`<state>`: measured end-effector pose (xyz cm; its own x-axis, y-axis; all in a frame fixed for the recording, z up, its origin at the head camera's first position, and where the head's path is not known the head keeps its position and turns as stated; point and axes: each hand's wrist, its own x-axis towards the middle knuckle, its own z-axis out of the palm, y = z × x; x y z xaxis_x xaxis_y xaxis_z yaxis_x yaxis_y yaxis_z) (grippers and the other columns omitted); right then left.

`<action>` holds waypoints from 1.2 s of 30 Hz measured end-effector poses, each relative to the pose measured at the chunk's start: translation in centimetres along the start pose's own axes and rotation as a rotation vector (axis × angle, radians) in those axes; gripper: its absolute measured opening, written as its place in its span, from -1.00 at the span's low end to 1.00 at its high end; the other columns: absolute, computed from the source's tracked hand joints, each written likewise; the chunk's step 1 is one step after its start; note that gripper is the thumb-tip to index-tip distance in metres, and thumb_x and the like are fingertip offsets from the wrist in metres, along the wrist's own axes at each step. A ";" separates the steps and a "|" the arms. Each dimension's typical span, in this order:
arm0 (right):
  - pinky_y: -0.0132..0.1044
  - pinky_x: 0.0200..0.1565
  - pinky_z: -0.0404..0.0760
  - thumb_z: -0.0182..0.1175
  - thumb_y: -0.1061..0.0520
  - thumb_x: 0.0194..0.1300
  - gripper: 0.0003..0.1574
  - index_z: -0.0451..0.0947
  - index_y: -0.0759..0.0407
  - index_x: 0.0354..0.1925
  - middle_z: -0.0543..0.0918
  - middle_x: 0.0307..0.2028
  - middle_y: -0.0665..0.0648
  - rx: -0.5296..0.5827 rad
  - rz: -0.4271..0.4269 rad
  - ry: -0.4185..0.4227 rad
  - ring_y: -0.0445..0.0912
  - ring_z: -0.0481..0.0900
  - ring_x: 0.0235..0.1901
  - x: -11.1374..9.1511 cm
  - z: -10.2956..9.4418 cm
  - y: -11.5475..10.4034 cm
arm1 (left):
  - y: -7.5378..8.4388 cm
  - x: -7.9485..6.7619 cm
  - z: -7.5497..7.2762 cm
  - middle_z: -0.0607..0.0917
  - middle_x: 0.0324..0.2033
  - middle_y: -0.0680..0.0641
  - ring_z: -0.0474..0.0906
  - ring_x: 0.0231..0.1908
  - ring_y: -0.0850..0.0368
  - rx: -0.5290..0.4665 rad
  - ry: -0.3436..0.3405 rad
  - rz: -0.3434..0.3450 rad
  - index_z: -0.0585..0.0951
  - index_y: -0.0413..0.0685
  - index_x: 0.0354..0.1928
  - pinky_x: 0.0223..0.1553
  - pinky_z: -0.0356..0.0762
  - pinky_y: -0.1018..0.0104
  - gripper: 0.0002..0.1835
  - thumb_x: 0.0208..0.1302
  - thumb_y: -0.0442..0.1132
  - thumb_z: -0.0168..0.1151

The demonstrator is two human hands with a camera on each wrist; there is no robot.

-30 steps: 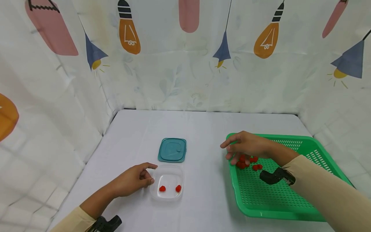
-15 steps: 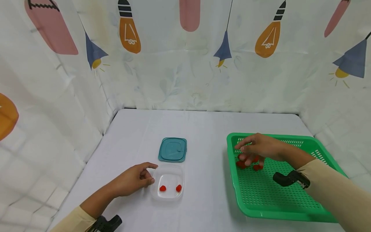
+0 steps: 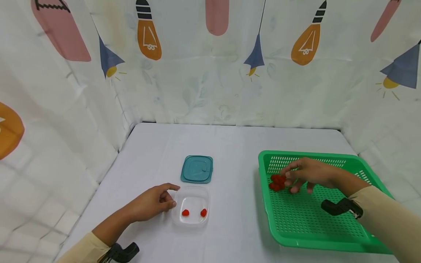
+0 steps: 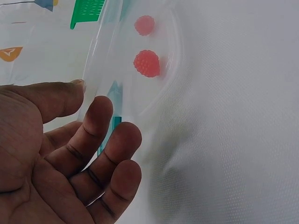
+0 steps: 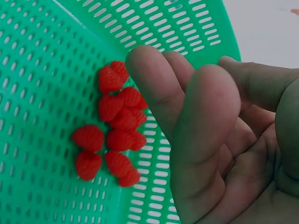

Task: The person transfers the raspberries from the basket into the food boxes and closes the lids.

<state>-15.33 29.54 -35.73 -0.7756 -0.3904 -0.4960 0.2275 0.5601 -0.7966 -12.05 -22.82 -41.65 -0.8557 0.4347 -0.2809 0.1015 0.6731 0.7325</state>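
Note:
In the head view, my left hand (image 3: 152, 202) touches the left side of a clear plastic container (image 3: 190, 190), index finger and thumb at its rim. Two red raspberries (image 3: 185, 212) lie inside it. From the left wrist, the hand's other fingers (image 4: 122, 140) show bent loosely beside the container wall, holding nothing. My right hand (image 3: 310, 174) hovers in the green basket (image 3: 306, 219), over its left part. Its fingers (image 5: 212, 107) are loosely bent with nothing between them. Several raspberries (image 5: 119, 116) lie clustered beside the fingertips, against the basket's side; the hand partly hides them in the head view.
A teal square lid (image 3: 197, 169) lies flat on the white-covered table (image 3: 230, 153), behind the container. Perforated walls with a raised rim surround the basket's floor. Printed curtains (image 3: 210, 84) close off the back and sides.
My right hand has moved right and down, from above the basket's left rim to inside the basket over the raspberries. My left hand has stayed at the container.

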 end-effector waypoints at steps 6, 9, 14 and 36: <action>-0.19 -0.52 0.59 0.09 0.14 0.56 -0.53 0.47 0.32 0.31 0.69 -0.08 0.35 0.012 -0.006 -0.003 0.20 0.73 -0.16 -0.3 -0.1 1.1 | 0.0 -0.2 0.0 0.65 -0.40 0.01 0.53 -0.37 0.08 -0.007 -0.006 0.012 0.47 -0.18 0.34 -0.40 0.53 0.28 -0.43 0.36 -0.17 0.39; -0.19 -0.52 0.59 0.13 0.11 0.55 -0.50 0.46 0.33 0.32 0.70 -0.07 0.34 0.016 -0.009 -0.003 0.20 0.73 -0.16 -0.4 -0.3 1.6 | 0.0 -0.1 0.0 0.65 -0.40 0.02 0.53 -0.36 0.08 -0.007 -0.008 0.012 0.47 -0.17 0.34 -0.39 0.53 0.28 -0.44 0.37 -0.18 0.38; -0.19 -0.53 0.60 0.15 0.10 0.54 -0.46 0.44 0.36 0.33 0.70 -0.06 0.33 0.027 -0.009 -0.008 0.20 0.73 -0.16 -0.7 -0.4 2.3 | -0.1 0.2 0.1 0.66 -0.39 0.03 0.54 -0.35 0.08 -0.006 -0.009 0.006 0.47 -0.16 0.35 -0.39 0.54 0.27 -0.45 0.38 -0.19 0.37; -0.24 -0.58 0.57 0.04 0.21 0.55 -0.56 0.48 0.34 0.29 0.66 -0.13 0.32 0.030 0.033 -0.037 0.24 0.73 -0.21 -0.5 0.1 4.7 | 0.0 0.0 -0.1 0.66 -0.39 0.02 0.53 -0.35 0.07 -0.015 -0.015 0.013 0.46 -0.17 0.34 -0.39 0.53 0.29 -0.44 0.38 -0.20 0.37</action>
<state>-13.79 32.29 -39.21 -0.7448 -0.3992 -0.5347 0.2710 0.5513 -0.7891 -12.08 -22.82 -41.58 -0.8463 0.4529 -0.2805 0.1052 0.6583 0.7454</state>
